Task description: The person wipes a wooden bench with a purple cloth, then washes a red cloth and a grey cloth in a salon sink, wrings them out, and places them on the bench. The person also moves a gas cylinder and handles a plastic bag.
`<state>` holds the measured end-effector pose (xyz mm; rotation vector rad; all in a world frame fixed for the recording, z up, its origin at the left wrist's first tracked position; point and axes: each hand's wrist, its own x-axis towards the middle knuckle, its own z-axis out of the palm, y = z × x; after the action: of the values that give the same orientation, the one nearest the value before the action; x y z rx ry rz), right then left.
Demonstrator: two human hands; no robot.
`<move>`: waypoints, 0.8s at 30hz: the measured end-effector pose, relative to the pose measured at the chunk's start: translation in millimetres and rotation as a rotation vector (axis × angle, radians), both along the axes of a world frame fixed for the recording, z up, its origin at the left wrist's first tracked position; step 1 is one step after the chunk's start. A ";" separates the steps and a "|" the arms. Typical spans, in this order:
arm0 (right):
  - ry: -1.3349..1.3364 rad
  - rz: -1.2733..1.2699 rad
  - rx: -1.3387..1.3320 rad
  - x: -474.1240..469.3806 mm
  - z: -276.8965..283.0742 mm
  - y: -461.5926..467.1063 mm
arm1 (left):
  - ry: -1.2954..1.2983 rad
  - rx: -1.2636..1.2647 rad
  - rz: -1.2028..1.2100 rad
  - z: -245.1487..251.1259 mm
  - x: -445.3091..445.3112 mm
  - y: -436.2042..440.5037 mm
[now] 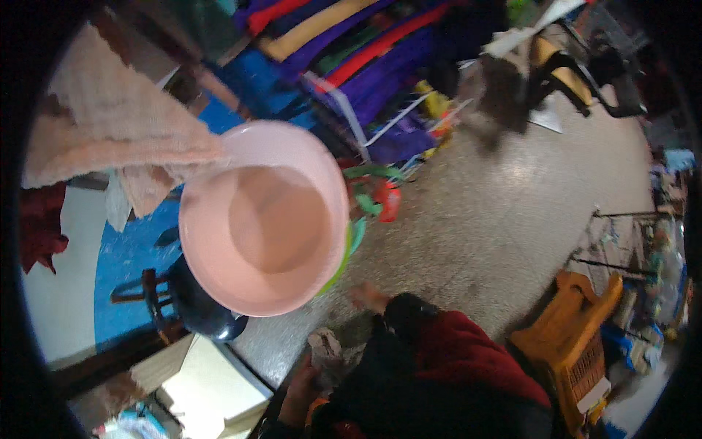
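Note:
A pink plastic basin [205, 236] stands before me with a round, darker area inside, perhaps liquid. My right hand [370, 297], blurred, reaches out just below and right of it; its fingers look apart and nothing shows in them. Lower down, my left hand [299, 389] is beside a crumpled greyish-beige thing, perhaps cloth [324, 344]; whether it grips this is not plain. A peach-coloured towel [126, 126] hangs at the upper left, its corner over the basin's rim. Green rims of other vessels [343, 263] show beneath the basin.
An orange plastic chair [570, 329] is at the lower right, near a dark metal rack [614, 263]. Purple and red fabrics [384, 60] hang at the top over a white wire frame. A black rounded object [205, 307] and an open carton [203, 384] are at lower left.

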<state>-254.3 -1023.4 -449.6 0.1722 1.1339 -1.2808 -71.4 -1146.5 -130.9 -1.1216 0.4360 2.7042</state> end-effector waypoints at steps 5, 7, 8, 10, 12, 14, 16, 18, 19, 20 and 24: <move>-0.511 -0.116 -0.262 5.9 220.4 24.8 | 0.154 -0.998 -0.532 23.7 -65.9 11.0; -0.217 -0.277 -0.188 0.1 305.7 32.8 | 0.001 -0.479 -0.149 18.9 -91.8 21.6; -0.023 -0.407 -0.295 10.9 288.1 29.4 | 0.066 -0.530 -0.179 19.5 -101.4 23.1; 0.250 -0.411 -0.176 13.1 279.9 32.8 | 0.099 -0.686 -0.476 -8.8 -116.4 15.7; 0.545 -0.599 -0.163 24.1 294.9 41.8 | 0.134 -0.799 -0.678 1.2 -128.7 24.3; 0.732 -0.539 -0.029 29.8 295.6 66.6 | 0.244 -0.669 -0.710 5.5 -132.4 29.5; 0.819 -0.617 0.137 41.8 323.9 99.5 | 0.170 -0.581 -0.775 38.6 -137.7 43.7; 0.780 -0.842 0.336 70.9 335.6 138.2 | 0.214 -0.475 -0.764 40.9 -138.5 44.9; 0.758 -0.938 0.432 88.3 342.2 158.3 | 0.260 -0.379 -0.716 30.6 -139.0 47.1; 0.645 -1.173 0.399 106.1 358.5 176.5 | 0.218 -0.296 -0.734 25.2 -140.7 50.1; 0.592 -1.712 0.177 181.9 419.0 215.9 | 0.151 -0.255 -0.940 22.7 -141.6 82.0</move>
<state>-72.5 -807.6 -30.6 1.1262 1.6091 -2.8344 -213.0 -1064.5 -108.2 -0.5273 1.0393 1.9183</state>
